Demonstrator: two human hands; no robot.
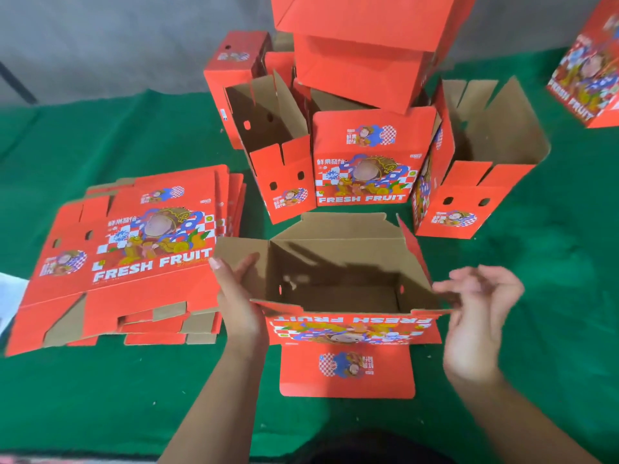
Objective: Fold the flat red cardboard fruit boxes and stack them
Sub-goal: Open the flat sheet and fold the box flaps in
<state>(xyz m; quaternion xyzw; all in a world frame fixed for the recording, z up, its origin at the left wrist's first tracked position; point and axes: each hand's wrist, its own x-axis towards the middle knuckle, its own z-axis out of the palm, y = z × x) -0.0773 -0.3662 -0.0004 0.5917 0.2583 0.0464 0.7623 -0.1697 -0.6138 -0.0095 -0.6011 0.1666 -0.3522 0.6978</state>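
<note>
While a pile of flat boxes (pixel 127 249) waits unfolded at left on the green surface (pixel 552 296), the left hand (pixel 239 296) presses straight fingers on the left flap of an open box (pixel 335 283) in front. Several folded boxes (pixel 363 159) cluster behind it, one stacked on top. The right hand (pixel 479 316), loosely curled, hovers empty beside the right wall.

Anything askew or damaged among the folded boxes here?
The top box of the stack behind sits tilted and overhanging rather than square. No tears or crushed cardboard show; the box being folded and flat pile look normal.
</note>
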